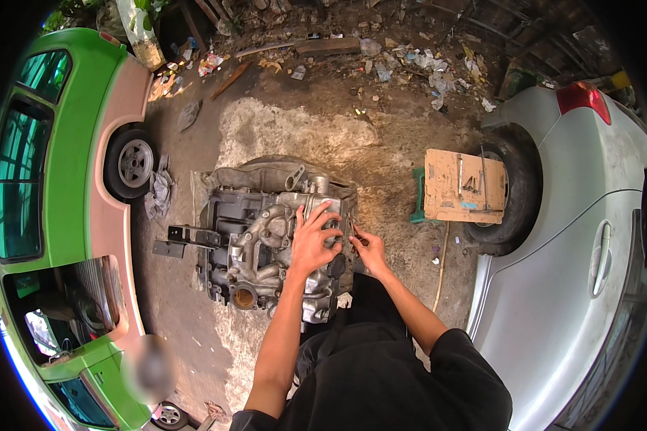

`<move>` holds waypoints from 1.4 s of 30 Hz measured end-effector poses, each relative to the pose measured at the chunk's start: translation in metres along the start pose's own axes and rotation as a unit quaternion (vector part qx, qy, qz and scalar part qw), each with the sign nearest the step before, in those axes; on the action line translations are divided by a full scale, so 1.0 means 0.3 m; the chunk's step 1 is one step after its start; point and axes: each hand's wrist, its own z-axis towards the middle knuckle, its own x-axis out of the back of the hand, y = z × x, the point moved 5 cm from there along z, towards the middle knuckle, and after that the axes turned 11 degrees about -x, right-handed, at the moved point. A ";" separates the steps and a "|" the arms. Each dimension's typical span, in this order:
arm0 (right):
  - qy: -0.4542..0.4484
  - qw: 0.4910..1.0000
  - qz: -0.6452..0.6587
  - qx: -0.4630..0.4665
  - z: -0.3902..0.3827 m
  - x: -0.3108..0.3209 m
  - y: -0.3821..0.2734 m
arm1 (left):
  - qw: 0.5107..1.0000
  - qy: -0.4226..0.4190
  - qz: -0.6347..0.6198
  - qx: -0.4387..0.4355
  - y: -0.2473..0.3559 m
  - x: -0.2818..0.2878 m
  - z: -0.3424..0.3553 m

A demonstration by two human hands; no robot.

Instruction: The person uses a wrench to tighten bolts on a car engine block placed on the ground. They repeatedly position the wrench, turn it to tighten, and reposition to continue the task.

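Note:
A car engine (226, 215) lies on the ground before me, its metal manifold pipes facing up. My left hand (312, 243) rests on the engine's right end, fingers spread and curved over a silver metal cover (328, 210). Beside it, at the engine's right edge, my right hand (369, 253) is closed in a pinch. A small dark thing shows at its fingertips, too small to name. A black bracket (187, 235) sticks out from the engine's left side. The engine's underside is hidden.
To the right, a cardboard sheet (446, 183) with several metal tools lies on a green stool (418, 194), close to a silver car (553, 266). A green and pink van (115, 215) stands left, a crumpled cloth (160, 190) near its wheel. Litter (431, 65) covers the far ground.

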 end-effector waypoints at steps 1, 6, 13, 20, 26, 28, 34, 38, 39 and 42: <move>-0.001 1.000 -0.009 0.000 -0.004 0.001 -0.012 | 1.000 0.001 -0.001 0.000 0.000 0.000 0.000; -0.009 0.999 -0.034 -0.014 -0.014 0.001 -0.044 | 1.000 0.002 0.000 0.002 -0.003 -0.004 -0.001; 0.023 0.992 -0.110 0.055 0.012 -0.017 -0.028 | 1.000 0.008 0.000 -0.003 0.001 0.001 0.002; -0.073 0.985 -0.151 0.049 0.132 0.015 0.019 | 1.000 0.003 0.001 0.000 0.001 0.001 0.005; -0.172 0.926 -0.331 0.063 0.321 0.085 -0.120 | 1.000 0.006 -0.002 0.002 0.004 0.005 0.001; -0.137 0.873 -0.442 0.153 0.376 0.094 -0.238 | 1.000 0.010 -0.002 0.000 0.006 0.005 0.001; -0.063 0.742 -0.518 0.421 0.347 0.070 -0.574 | 1.000 0.009 -0.006 0.000 0.004 0.003 0.000; -0.025 0.733 -0.537 0.418 0.298 0.109 -0.608 | 1.000 0.012 -0.002 0.000 0.005 0.004 -0.001; -0.014 0.751 -0.516 0.411 0.291 0.133 -0.599 | 1.000 0.009 0.001 0.003 0.004 0.003 -0.001; -0.026 0.834 -0.465 0.297 0.296 0.183 -0.499 | 1.000 0.012 -0.003 0.001 0.003 0.004 -0.002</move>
